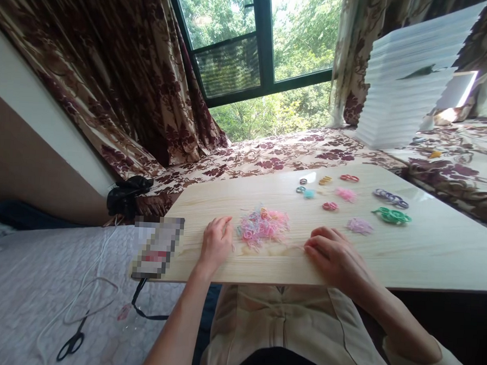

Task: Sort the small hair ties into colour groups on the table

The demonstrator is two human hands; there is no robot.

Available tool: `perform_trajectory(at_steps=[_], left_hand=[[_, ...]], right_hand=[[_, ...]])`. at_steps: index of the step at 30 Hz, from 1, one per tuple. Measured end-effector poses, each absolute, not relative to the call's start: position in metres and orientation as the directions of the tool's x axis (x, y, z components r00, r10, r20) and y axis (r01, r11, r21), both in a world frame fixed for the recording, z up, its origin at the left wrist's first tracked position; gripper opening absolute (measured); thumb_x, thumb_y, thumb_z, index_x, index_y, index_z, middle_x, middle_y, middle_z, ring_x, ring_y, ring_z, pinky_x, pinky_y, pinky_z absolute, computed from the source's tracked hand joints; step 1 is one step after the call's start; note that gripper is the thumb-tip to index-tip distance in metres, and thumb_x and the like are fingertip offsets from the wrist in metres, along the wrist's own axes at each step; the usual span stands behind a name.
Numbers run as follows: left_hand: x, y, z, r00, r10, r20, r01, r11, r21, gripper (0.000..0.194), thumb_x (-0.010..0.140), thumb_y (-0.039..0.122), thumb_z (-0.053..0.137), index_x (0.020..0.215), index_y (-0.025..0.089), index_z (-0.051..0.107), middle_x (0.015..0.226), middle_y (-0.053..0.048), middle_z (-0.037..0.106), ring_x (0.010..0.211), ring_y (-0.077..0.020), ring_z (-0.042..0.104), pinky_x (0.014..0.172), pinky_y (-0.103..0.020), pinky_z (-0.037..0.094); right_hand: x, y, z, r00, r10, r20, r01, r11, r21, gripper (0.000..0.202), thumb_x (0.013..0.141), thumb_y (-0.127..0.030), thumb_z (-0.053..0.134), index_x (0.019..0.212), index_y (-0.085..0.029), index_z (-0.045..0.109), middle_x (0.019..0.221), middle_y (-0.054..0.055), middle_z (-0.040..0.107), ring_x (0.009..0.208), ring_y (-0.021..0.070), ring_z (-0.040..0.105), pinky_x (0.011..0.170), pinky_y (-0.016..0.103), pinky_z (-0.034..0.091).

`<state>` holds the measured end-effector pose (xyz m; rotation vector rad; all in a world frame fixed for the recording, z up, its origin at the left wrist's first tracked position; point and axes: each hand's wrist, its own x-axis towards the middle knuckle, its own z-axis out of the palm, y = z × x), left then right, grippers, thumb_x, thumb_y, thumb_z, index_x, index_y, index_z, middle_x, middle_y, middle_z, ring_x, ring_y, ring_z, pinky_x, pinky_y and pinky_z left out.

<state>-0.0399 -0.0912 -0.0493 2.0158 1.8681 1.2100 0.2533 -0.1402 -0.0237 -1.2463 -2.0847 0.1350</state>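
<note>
A loose pile of small pastel elastic bands, mostly pink with some blue and orange, lies on the pale wooden board. Just left of the pile, my left hand rests on the board, its fingers loosely bent and nothing visible in them. To the right, apart from the pile, lies my right hand with fingers loosely bent and slightly apart. A faint pale strand shows near its fingertips. Sorted little heaps sit farther right: pink bands, lilac bands and turquoise bands.
Green hair ties, purple hair ties, red hair ties and yellow hair ties lie at the board's far right. A blurred phone-like object is at its left edge. Scissors and cables rest on the bed.
</note>
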Motion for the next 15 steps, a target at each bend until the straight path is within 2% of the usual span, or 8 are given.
perform_trajectory(at_steps=[7,12,15], left_hand=[[-0.042,-0.09,-0.052,-0.095,0.887,0.452,0.76,-0.229,0.608,0.031,0.09,0.03,0.045,0.106,0.017,0.069,0.111,-0.011,0.071,0.111,-0.0252,0.064,0.103,-0.044,0.048],[-0.044,-0.089,-0.056,-0.084,0.885,0.458,0.755,-0.244,0.609,0.032,0.088,0.033,0.046,0.105,0.017,0.069,0.111,-0.011,0.071,0.111,-0.0261,0.064,0.104,-0.045,0.047],[-0.045,-0.088,-0.058,-0.08,0.886,0.457,0.769,-0.237,0.594,0.033,0.087,0.035,0.046,0.104,0.019,0.069,0.112,-0.01,0.071,0.112,-0.0268,0.063,0.105,-0.046,0.047]], right_hand=[[0.257,-0.146,-0.025,-0.103,0.855,0.509,0.716,0.418,-0.558,0.026,0.094,-0.036,0.044,0.08,-0.023,0.06,0.084,0.004,0.069,0.071,0.0164,0.064,0.066,0.029,0.051],[0.295,-0.149,-0.02,0.059,0.85,0.524,0.767,0.297,-0.569,0.027,0.092,-0.043,0.046,0.082,-0.024,0.062,0.084,0.003,0.072,0.064,0.0168,0.063,0.058,0.029,0.051],[0.332,-0.139,-0.015,0.163,0.847,0.505,0.833,0.156,-0.531,0.031,0.09,-0.046,0.044,0.086,-0.023,0.065,0.084,0.005,0.073,0.065,0.0191,0.065,0.059,0.031,0.051]])
